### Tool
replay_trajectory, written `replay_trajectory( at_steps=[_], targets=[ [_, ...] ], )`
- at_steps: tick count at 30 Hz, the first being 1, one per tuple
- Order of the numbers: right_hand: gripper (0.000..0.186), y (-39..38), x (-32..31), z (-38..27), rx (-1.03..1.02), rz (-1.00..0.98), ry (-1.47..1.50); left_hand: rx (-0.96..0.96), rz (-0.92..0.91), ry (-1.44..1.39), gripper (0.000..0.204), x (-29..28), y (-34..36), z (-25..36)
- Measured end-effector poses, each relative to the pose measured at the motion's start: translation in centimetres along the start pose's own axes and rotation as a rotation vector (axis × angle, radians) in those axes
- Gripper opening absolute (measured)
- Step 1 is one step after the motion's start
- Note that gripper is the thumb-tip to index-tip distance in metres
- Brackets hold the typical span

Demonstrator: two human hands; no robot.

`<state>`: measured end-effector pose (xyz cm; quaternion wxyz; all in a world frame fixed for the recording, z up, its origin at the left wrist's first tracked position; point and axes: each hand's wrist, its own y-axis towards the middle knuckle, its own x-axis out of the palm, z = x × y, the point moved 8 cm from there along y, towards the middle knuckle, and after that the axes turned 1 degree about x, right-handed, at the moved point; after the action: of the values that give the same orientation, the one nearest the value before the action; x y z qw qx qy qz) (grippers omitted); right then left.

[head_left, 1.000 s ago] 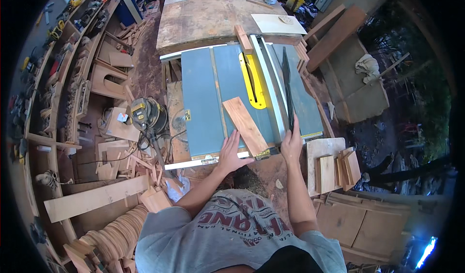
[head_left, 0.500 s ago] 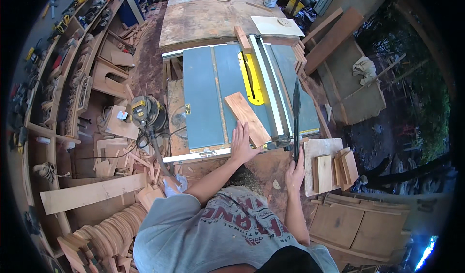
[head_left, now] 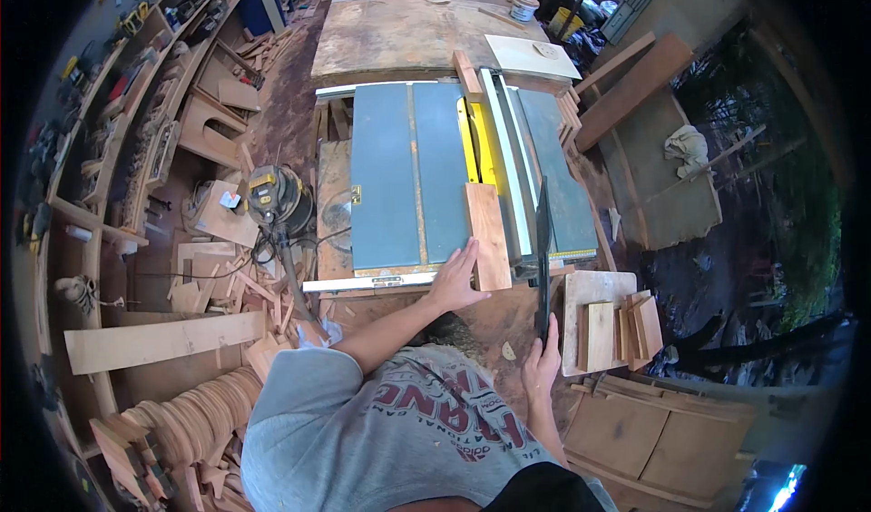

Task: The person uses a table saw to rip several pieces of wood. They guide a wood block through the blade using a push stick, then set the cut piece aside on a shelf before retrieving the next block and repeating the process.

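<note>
My left hand [head_left: 456, 280] grips the near left corner of a short wooden board [head_left: 488, 237], its fingers along the board's left side. The board lies on the grey-blue top of a table saw [head_left: 386, 176], in line with the blade and covering the near end of the yellow throat plate [head_left: 486, 149]. To its right runs the pale metal rip fence [head_left: 514, 162], a narrow gap apart. My right hand [head_left: 543, 367] is closed round the lower end of a long black push stick [head_left: 543, 258], which points away from me beside the fence.
Another wood piece [head_left: 467, 74] sits beyond the blade by the fence. Cut blocks [head_left: 599, 335] stand on a small board [head_left: 581, 285] at the right. A wooden outfeed table [head_left: 390, 40] lies behind the saw. At left are a shop vacuum [head_left: 277, 199] and scattered offcuts.
The board has swung from a slant to line up with the blade and shifted right toward the fence, guided by my left hand. My right hand and the push stick have shifted slightly left and nearer.
</note>
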<state>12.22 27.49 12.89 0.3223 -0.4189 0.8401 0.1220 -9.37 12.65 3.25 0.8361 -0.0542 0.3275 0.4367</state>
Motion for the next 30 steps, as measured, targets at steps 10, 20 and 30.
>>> replay_trajectory(
  at_steps=[10, 20, 30],
  targets=[
    [0.059, -4.9, -3.5, -2.5, -0.106, -0.059, -0.196, -0.033, -0.059, 0.087, 0.113, 1.8, 0.9, -0.6],
    [0.067, -7.6, -4.1, -3.1, -0.042, -0.269, -0.296, -0.081, -0.092, 0.036, 0.105, 0.6, 4.4, -2.4],
    [0.072, -5.3, -1.6, -2.9, -0.090, -0.250, -0.349, -0.092, -0.075, 0.107, 0.106, -0.3, 6.5, -4.0]
  ],
)
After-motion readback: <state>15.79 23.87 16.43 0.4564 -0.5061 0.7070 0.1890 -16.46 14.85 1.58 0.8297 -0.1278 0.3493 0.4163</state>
